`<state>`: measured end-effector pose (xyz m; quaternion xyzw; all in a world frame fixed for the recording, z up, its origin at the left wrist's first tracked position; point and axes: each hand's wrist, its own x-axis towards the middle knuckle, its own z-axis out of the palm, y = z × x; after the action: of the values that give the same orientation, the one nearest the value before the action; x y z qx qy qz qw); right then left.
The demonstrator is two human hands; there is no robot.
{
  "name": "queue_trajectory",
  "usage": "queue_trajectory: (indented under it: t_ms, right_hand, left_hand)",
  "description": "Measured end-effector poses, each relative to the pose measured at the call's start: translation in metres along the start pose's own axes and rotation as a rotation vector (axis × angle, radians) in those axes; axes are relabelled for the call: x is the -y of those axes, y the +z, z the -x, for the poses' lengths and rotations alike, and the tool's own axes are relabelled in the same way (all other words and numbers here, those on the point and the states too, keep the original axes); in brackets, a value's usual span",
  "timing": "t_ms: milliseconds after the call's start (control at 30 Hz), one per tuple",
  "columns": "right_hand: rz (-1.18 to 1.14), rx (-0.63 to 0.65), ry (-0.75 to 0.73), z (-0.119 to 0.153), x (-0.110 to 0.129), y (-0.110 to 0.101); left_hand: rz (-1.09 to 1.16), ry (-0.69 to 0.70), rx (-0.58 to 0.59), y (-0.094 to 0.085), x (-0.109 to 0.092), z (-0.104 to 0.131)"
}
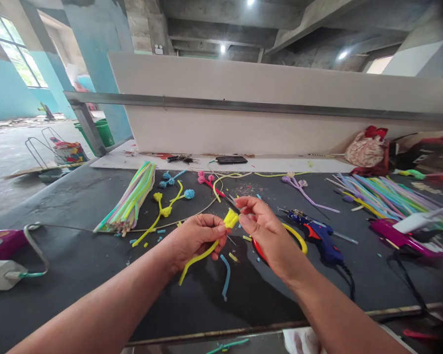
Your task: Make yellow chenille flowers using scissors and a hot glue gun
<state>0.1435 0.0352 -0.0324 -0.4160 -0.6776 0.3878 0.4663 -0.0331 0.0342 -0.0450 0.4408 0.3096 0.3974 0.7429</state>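
My left hand is closed round a yellow pipe-cleaner flower, thumb and fingers pinching its base. Its yellow stem hangs down to the left below the fingers. My right hand is closed at the flower's right edge, with thumb and fingertips pinching there. Behind that hand show a red curve and a yellow loop, which look like scissor handles; whether the hand touches them I cannot tell. A blue pipe-cleaner piece lies below the hands.
A bundle of pastel pipe cleaners lies at left, with more strands at right. Yellow and blue budded stems lie nearby. At right are a blue glue gun and a purple-white tool. A phone lies at the back.
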Motion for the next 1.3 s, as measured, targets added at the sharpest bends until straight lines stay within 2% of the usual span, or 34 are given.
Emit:
queue_trajectory:
  t_ms: [233,433,733,933,1133,1300]
  right_hand:
    - [0.194,0.044,-0.093,0.000,0.006,0.000]
    - [0.002,0.078,0.007,0.001,0.006,-0.003]
    - [-0.099,0.213,0.040,-0.002,0.010,-0.007]
    - [-0.110,0.171,0.069,-0.004,0.010,-0.006]
    - [-0.105,0.158,0.102,-0.005,0.009,-0.004]
    - [-0.097,0.179,0.134,-0.003,0.011,-0.002]
  left_hand:
    - [-0.025,-0.069,0.143,-0.001,0.001,0.004]
    - [-0.045,-0.104,0.113,0.001,-0.003,0.005]
    - [-0.019,-0.155,0.188,0.003,-0.004,0.007]
    - [-0.186,-0.103,0.131,0.009,-0.005,0.008]
    - [-0.332,-0.002,-0.073,0.014,0.000,0.004]
    - [-0.305,-0.028,-0.052,0.011,0.000,0.005]
